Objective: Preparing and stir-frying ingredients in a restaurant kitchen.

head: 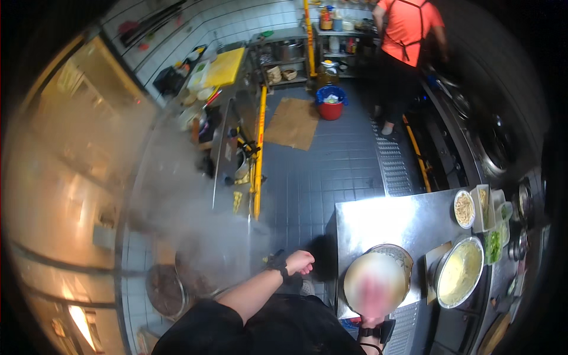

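In the head view, my left hand (301, 262) hangs over the dark floor left of the steel table (377, 217), its fingers curled with nothing visible in them; a black band circles the wrist. My right hand (375, 290) is at the near side of a large round bowl (400, 257) with a leaf pattern inside. A pale blur covers the hand and most of the bowl, so grip and contents are hidden. Right of it stands a metal bowl of pale yellow mixture (460, 271). Behind are a bowl of light strips (464, 208) and a container of chopped greens (493, 246).
Steam rises at left over a large pot (166, 290). A counter with a yellow cutting board (225, 66) runs along the left, edged by a yellow pipe (258, 155). A person (406, 35) stands at the stove, upper right. Cardboard (290, 123) and a red bucket (330, 111) are on the floor.
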The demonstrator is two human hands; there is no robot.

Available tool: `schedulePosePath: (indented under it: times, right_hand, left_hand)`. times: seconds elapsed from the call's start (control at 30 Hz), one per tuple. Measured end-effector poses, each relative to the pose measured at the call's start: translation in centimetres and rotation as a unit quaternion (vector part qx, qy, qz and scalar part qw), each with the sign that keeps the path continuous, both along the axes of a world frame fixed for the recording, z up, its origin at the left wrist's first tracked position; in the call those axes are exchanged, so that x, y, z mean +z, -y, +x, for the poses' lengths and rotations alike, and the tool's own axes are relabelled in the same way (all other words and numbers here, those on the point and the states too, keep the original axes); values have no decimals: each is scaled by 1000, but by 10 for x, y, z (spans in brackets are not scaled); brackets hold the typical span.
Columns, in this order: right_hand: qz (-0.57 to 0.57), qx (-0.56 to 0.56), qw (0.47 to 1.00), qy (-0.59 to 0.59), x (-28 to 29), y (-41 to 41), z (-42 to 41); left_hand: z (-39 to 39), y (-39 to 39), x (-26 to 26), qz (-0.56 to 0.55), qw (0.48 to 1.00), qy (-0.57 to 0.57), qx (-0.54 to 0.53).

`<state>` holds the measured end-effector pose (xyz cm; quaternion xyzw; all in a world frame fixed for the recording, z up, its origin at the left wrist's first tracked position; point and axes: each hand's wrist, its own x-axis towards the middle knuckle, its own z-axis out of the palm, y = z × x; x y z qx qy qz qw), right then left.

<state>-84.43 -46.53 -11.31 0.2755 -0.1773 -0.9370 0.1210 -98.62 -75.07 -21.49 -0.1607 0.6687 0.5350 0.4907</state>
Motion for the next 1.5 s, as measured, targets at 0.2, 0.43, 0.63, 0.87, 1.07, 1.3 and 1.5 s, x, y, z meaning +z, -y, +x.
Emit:
schedulePosePath:
  times: [0.2, 0.43, 0.63, 0.87, 1.07, 1.3, 1.5]
  right_hand:
    - [-31, -61, 996, -58, 11, 13, -60]
    - [21, -72, 996, -49, -16, 31, -229]
    - [59, -17, 995, -74, -22, 21, -404]
    - [98, 55, 993, -38, -60, -5, -587]
    - [144, 95, 983, 60, -94, -11, -737]
    - [147, 196, 968, 58, -101, -2, -998]
    - [331, 301, 892, -65, -36, 142, -1210]
  left_hand:
    - [-107, 0, -62, -65, 997, -22, -28]
    - [-272, 46, -107, -152, 984, -33, -82]
    - [-415, 88, -69, -95, 993, -59, 41]
    - [-535, 129, -35, -51, 971, -90, 214]
    - [-607, 157, 2, -68, 946, -149, 279]
    - [-654, 206, 57, -141, 823, -264, 483]
    - [-673, 215, 100, -228, 724, -274, 591]
